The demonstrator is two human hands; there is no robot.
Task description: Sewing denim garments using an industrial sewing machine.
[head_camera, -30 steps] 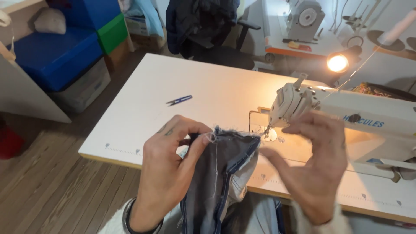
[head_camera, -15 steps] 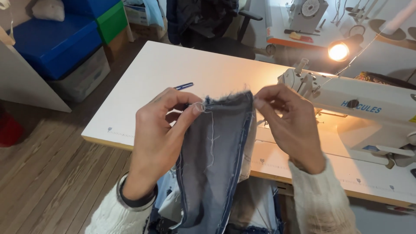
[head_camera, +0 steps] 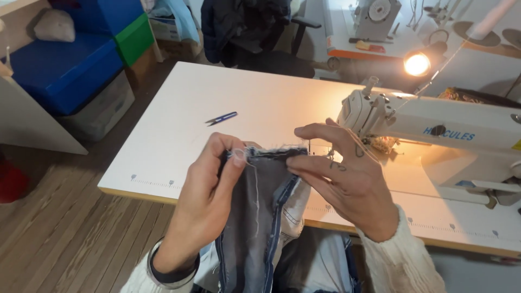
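Denim strip (head_camera: 260,217) hangs before the tabletop's (head_camera: 179,125) near edge; we pinch its frayed top corners with our left hand (head_camera: 209,201) and right hand (head_camera: 347,179), palms upright. Beyond, blue snips (head_camera: 221,118) lie; a blue label marks the white sewing machine (head_camera: 434,122).

I see my left hand (head_camera: 209,190) pinching the frayed top edge of a grey-blue denim piece (head_camera: 260,217) between thumb and fingers (head_camera: 239,157), and my right hand (head_camera: 347,182) gripping the same edge at its other end, the cloth hanging down between them above the near edge of the white worktop (head_camera: 190,108). A small blue thread snip (head_camera: 221,118) lies farther back on the worktop, well apart from my hands. The white sewing machine (head_camera: 434,130) stands just beyond my right hand, with a lit lamp (head_camera: 417,63) behind it
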